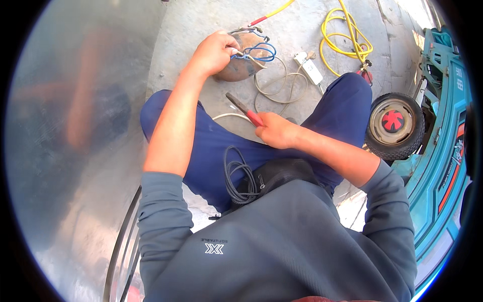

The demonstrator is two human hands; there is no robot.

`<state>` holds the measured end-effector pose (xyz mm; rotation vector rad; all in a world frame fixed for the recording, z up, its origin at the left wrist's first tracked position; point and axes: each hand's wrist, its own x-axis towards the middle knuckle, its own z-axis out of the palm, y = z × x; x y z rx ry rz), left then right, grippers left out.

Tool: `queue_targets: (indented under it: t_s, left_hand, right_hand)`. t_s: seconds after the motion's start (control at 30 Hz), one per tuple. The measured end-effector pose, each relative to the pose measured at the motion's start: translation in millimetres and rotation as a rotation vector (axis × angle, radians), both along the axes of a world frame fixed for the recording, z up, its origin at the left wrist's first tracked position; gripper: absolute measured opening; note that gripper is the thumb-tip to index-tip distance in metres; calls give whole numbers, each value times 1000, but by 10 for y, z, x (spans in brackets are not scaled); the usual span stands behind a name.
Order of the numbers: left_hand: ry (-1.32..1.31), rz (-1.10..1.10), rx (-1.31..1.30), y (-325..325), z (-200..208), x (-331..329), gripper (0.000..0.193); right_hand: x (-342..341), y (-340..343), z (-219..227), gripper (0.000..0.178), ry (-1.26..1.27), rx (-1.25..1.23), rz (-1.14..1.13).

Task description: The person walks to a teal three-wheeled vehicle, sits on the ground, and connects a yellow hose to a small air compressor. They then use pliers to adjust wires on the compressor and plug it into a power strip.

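In front of me on the ground sits a rusty brown, rounded metal body point(235, 72), with blue wires point(270, 49) looping from its top. My left hand point(215, 52) is over its left side, thumb and fingers pinched on a wire point(245, 55) that seems to belong to a grey cable. The exact spot between the fingertips is partly hidden. Lower and to the right, my right hand point(277, 130) grips the red handles of a pair of pliers point(240, 105). Their dark jaws point up and left, apart from the metal body.
A white power strip point(308, 69) and grey cable point(297, 75) lie to the right. Beyond are a coiled yellow hose point(350, 43) and another yellow hose point(276, 11) with a red end. A teal vehicle point(432, 166) with a wheel point(395, 126) stands at right, a shiny metal panel point(75, 176) at left.
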<state>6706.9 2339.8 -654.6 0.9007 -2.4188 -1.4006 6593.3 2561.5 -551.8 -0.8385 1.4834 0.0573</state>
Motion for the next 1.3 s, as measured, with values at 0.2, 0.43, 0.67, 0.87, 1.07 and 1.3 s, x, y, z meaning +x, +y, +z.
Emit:
queue_targets:
  t_s: [0.2, 0.43, 0.67, 0.87, 1.07, 1.3]
  left_hand:
    - [-40, 126, 33, -38, 103, 23, 14]
    - [80, 573, 276, -261, -134, 231, 22]
    - [-121, 550, 417, -128, -165, 50, 25]
    - [-5, 570, 631, -165, -38, -112, 20]
    - [69, 563, 747, -214, -18, -141, 22]
    - [100, 563, 788, -219, 20, -223, 24]
  right_hand:
    - [-366, 68, -350, 32, 162, -126, 79]
    - [-331, 158, -640, 32, 343, -202, 571]
    - [-129, 86, -529, 37, 186, -270, 709]
    - [-236, 84, -591, 34, 251, -259, 660]
    - [-287, 116, -638, 32, 253, -323, 636]
    - [-263, 180, -710, 32, 256, -304, 602]
